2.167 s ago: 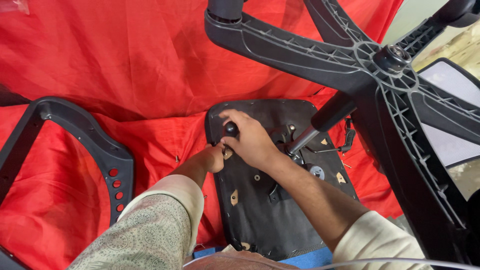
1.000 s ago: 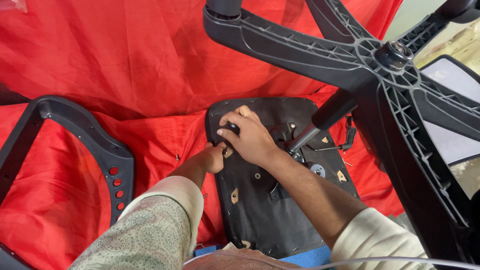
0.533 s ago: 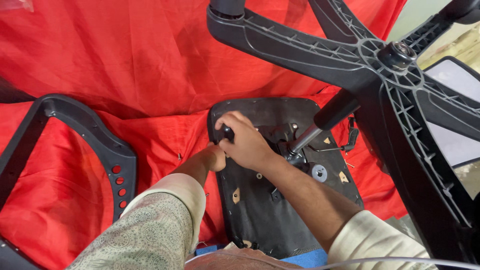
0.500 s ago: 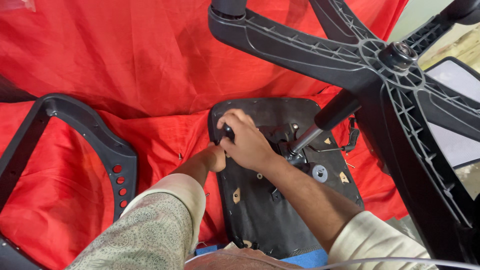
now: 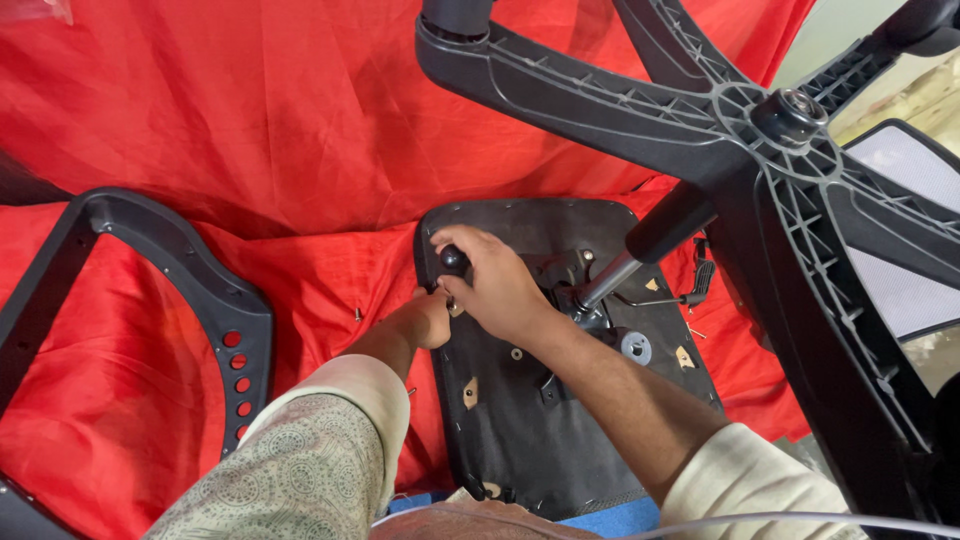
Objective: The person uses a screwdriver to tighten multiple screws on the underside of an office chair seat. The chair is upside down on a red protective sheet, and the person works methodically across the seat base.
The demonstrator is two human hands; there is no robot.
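Far left on the red cloth (image 5: 200, 120) there's a black plastic armrest frame (image 5: 215, 300) lying flat, with a row of red-showing holes down its inner edge, well away from the action. A lone small screw (image 5: 357, 314) sits on the cloth between that frame and the upturned seat pan (image 5: 520, 430), just off the pan's left edge. The left hand (image 5: 432, 318) is right at that left edge with its fingers bunched together, pinching something small I honestly can't make out. The right hand (image 5: 500, 285) is over the pan's upper left corner, fingers curled around a black knobbed tool handle (image 5: 453, 260), looks like a driver or key stood on a fastener. So I'd say this is the bolt-down step for the mechanism plate (image 5: 565, 275), and whatever comes next wants the tool kept square in the fastener while the other hand steadies the part. To the right, the gas cylinder (image 5: 655, 240) rises out of the plate to the five-star base (image 5: 760, 130) hanging over everything, with a mesh backrest (image 5: 900, 240) at the far right edge. No containers in view, loose hardware just lies on the cloth.
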